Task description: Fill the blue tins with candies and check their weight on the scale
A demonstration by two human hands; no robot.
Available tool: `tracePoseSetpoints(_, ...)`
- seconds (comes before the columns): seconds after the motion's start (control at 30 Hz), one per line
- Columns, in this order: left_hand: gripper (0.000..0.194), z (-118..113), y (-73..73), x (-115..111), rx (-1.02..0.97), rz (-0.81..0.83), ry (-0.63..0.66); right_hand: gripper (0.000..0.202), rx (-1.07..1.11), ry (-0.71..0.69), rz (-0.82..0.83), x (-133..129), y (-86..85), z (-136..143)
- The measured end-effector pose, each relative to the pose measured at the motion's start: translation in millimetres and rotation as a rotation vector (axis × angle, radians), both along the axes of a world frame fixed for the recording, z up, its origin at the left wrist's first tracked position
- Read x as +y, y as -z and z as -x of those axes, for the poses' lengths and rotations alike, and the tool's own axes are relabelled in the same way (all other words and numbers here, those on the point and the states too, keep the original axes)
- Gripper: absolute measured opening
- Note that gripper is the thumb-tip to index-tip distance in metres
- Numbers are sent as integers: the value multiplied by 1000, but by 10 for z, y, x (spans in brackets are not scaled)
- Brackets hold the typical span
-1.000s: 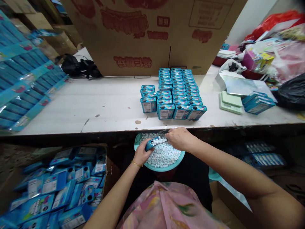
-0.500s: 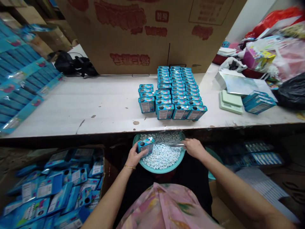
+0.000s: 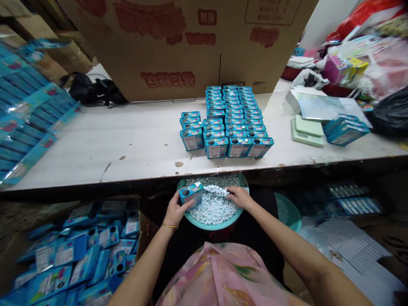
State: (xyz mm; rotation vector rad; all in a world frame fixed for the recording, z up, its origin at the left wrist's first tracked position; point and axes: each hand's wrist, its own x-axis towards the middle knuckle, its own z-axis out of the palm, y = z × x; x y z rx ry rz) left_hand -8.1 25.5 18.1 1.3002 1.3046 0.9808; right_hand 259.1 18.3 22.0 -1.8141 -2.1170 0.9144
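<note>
My left hand (image 3: 176, 208) is closed round a small blue box (image 3: 191, 195) over the left side of a teal basin (image 3: 208, 226). A few white pieces sit on the box's top, beside a dark round spot. White and pale blue candy-like pellets (image 3: 213, 209) fill the basin. My right hand (image 3: 238, 197) grips a clear scoop (image 3: 215, 190) heaped with pellets, its far end close to the box's right side. Whether scoop and box touch I cannot tell. The scoop's handle is mostly hidden by my fingers.
Rows of blue boxes (image 3: 235, 117) stand on the white table (image 3: 143, 144) before a large carton (image 3: 191, 55). A pale green scale (image 3: 307, 129) lies at right. Loose blue boxes (image 3: 79, 250) fill a carton at lower left. Another teal basin (image 3: 288, 212) is beside my right leg.
My right hand has moved left, bringing the scoop, now visibly heaped with pellets, up to the box. My left hand still holds the box, shifted slightly left in view.
</note>
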Motion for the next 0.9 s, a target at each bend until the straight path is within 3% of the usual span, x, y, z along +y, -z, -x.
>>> tracePoseSetpoints(0.13,47,103,-119,-13,198,-71,27,30,1,-74,-59,15,-430,-87)
tracePoseSetpoints(0.3,43,-73,-116,-8,256,-193,108,32,-139,-245,-88,87,-1009,46)
tracePoseSetpoints(0.43,40,-175,-95,9,298,-251,144,32,-359,-351,-131,126,-1314,250)
tracePoseSetpoints(0.63,40,-193,-88,24,317,-287,164,19,-572,-451,-224,132,-1497,456)
tracePoseSetpoints(0.9,38,-189,-10,15,239,-267,140,19,-627,-445,-227,74,-1634,483)
